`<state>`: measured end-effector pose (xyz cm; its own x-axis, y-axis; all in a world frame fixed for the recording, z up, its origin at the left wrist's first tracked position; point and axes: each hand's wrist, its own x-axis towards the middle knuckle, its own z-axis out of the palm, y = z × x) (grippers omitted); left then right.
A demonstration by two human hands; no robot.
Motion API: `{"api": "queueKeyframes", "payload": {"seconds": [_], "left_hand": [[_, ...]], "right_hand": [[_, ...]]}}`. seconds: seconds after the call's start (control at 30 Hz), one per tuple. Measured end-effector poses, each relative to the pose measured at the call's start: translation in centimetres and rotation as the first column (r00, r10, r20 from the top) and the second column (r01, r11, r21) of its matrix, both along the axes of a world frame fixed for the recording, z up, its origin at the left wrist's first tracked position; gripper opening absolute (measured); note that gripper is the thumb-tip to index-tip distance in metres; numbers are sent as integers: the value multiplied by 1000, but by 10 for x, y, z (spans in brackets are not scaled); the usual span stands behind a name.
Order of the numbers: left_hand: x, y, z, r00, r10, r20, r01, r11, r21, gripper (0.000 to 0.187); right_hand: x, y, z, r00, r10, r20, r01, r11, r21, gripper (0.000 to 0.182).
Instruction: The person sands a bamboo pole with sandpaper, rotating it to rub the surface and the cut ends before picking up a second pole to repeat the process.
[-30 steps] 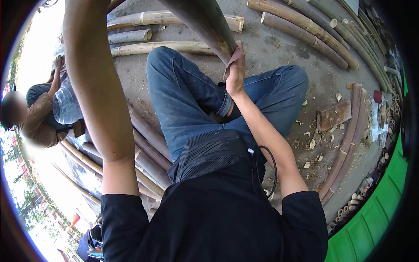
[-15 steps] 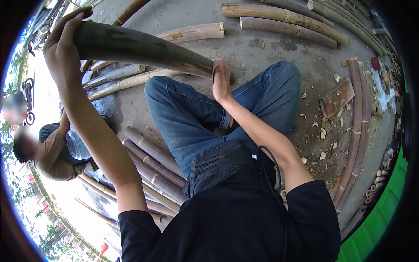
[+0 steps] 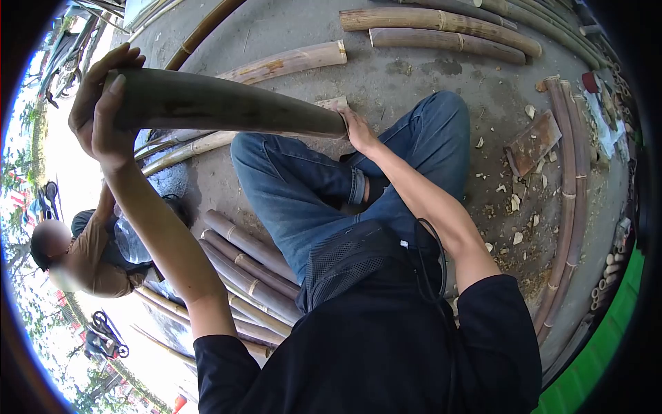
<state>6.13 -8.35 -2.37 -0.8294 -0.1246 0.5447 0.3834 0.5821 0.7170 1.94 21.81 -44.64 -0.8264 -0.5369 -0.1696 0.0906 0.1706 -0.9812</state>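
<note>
A thick, dark green-brown bamboo pole (image 3: 227,105) slants across in front of me, raised above the ground. My left hand (image 3: 103,114) grips its wide end at the left, with the thumb on the near side and fingers around the rim. At the narrower end, my right hand (image 3: 358,131) is closed around the pole beside my bent knees. Its fingertips are mostly hidden behind the bamboo. A pale brownish flat piece (image 3: 334,103) shows just above those fingers; I cannot make out what it is.
Cut bamboo lengths (image 3: 441,40) lie ahead, and more poles (image 3: 241,255) lie beside my left leg. On the right are a rusty metal piece (image 3: 534,143), scattered pale chips (image 3: 515,202) and two long bamboo pieces (image 3: 569,200). A person (image 3: 93,255) sits at the left.
The pole's wide end and my left hand have come lower in the view. My right hand has turned and shifted slightly right and down at the narrow end. The view has shifted a little.
</note>
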Motion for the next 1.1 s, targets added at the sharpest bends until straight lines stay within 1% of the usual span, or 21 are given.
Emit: {"api": "queueKeyframes", "payload": {"seconds": [0.07, 0.1, 0.17, 0.2, 0.23, 0.27, 0.37, 0.4, 0.47, 0.53, 0.6, 0.67, 0.7, 0.8, 0.83, 0.87, 0.93, 0.97, 1.0, 1.07, 1.1], "left_hand": [[0, -4, -1, 1000, 0, -3, -1, 1000, -17, 50], [2, -6, -3, 999, -28, -23, 28, 1000, 8, 51], [8, -5, -6, 997, -58, -53, 61, 997, 54, 52], [9, -15, -3, 994, -98, -54, 95, 994, -56, 57], [5, -6, -4, 981, -134, -140, 131, 991, -33, 62], [3, 8, -8, 963, -164, -211, 166, 986, -11, 67], [11, 50, -31, 910, 294, -292, -154, 895, 419, 62], [15, 65, -43, 851, 488, -196, -309, 766, 564, 51], [26, 75, -58, 813, 583, -2, -465, 650, 601, 49], [33, 70, -61, 836, 548, 28, -441, 641, 629, 51], [46, 70, -65, 854, 518, 55, -417, 616, 669, 53], [53, 72, -67, 919, 394, -21, -241, 604, 760, 61], [53, 77, -63, 902, 422, -91, -205, 605, 770, 68], [43, 84, -54, 896, 412, -168, -157, 646, 747, 70], [39, 69, -68, 935, 305, -181, -75, 669, 739, 75], [32, 70, -71, 935, 297, -195, -60, 673, 737, 75], [24, 74, -77, 945, 251, -209, -51, 745, 665, 79], [24, 72, -80, 954, 204, -221, -7, 750, 661, 84], [24, 66, -82, 956, 196, -217, -3, 748, 664, 84], [30, 50, -89, 960, 78, -270, 124, 744, 657, 86], [33, 39, -94, 958, 67, -278, 145, 721, 677, 90]], "right_hand": [[24, -11, 66, 883, -155, -444, 158, 987, -30, 49], [37, -16, 77, 790, -206, -577, 231, 972, -31, 50], [31, 0, 19, 856, -90, -508, 145, 987, 69, 51], [9, 7, -5, 891, 18, -454, 58, 987, 152, 51], [-7, 11, -9, 997, 33, 64, -41, 989, 139, 52], [-3, 11, -1, 997, 26, 66, -35, 990, 134, 52], [21, -3, 19, 967, -66, -247, 125, 965, 232, 49], [31, -5, 25, 967, -64, -245, 121, 966, 227, 49], [41, -5, 36, 939, -199, -280, 253, 952, 173, 46], [40, -4, 36, 947, -204, -247, 258, 942, 214, 42], [32, -5, 19, 922, -105, -373, 217, 938, 270, 39], [28, -13, 41, 835, -219, -504, 280, 959, 46, 39], [30, -20, 73, 800, -353, -485, 362, 929, -80, 40], [26, -17, 106, 743, -383, -549, 316, 923, -218, 42], [19, -13, 81, 750, -287, -596, 320, 946, -54, 41], [6, -9, 53, 739, -296, -605, 327, 943, -63, 41], [-6, -2, 11, 930, -202, -306, 276, 935, 224, 41], [1, -7, 13, 892, -250, -375, 323, 935, 145, 40], [17, -6, 67, 848, -320, -423, 310, 946, -94, 41], [40, -15, 106, 709, -383, -593, 378, 915, -139, 41], [39, -10, 69, 718, -377, -585, 376, 918, -129, 41]]}}
